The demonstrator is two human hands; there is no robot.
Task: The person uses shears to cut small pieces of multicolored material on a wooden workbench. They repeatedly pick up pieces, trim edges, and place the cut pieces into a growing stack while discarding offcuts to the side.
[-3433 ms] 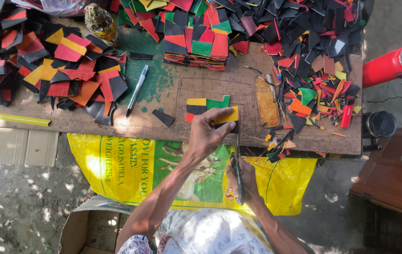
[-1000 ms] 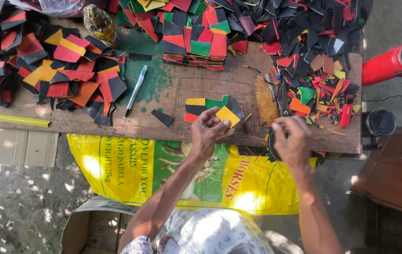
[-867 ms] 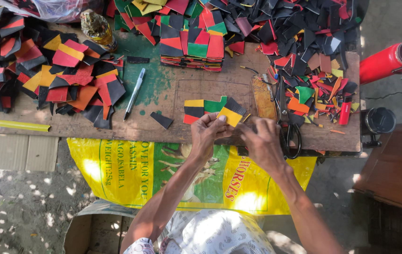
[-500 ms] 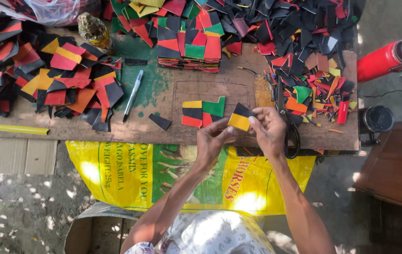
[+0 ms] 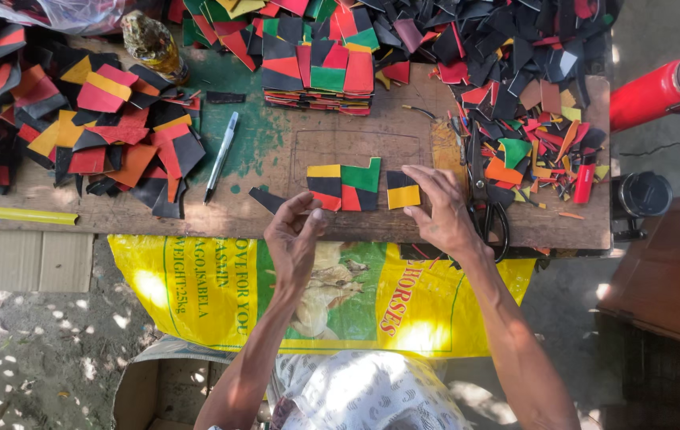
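Note:
My right hand (image 5: pixel 445 213) rests its fingertips on the right edge of a small black-and-yellow patch (image 5: pixel 403 190) lying flat on the wooden table (image 5: pixel 372 143). Just left of that patch lies a joined piece of yellow, black, red and green patches (image 5: pixel 344 187). My left hand (image 5: pixel 294 235) hovers at the table's near edge, fingers curled and apart, holding nothing, close to the joined piece's lower left corner. A small black scrap (image 5: pixel 265 199) lies left of it.
Black-handled scissors (image 5: pixel 487 199) lie right of my right hand. A pen (image 5: pixel 220 155) lies to the left. A stack of coloured patches (image 5: pixel 320 68) sits behind; loose piles fill the left (image 5: pixel 77 127) and right (image 5: pixel 531 80). A yellow sack (image 5: pixel 220 287) hangs below. A red cylinder (image 5: pixel 650 91) lies at right.
My right hand let go of the knife, came up to the table and set the black-and-yellow patch down right of the joined piece. My left hand lifted off the joined piece and drew back.

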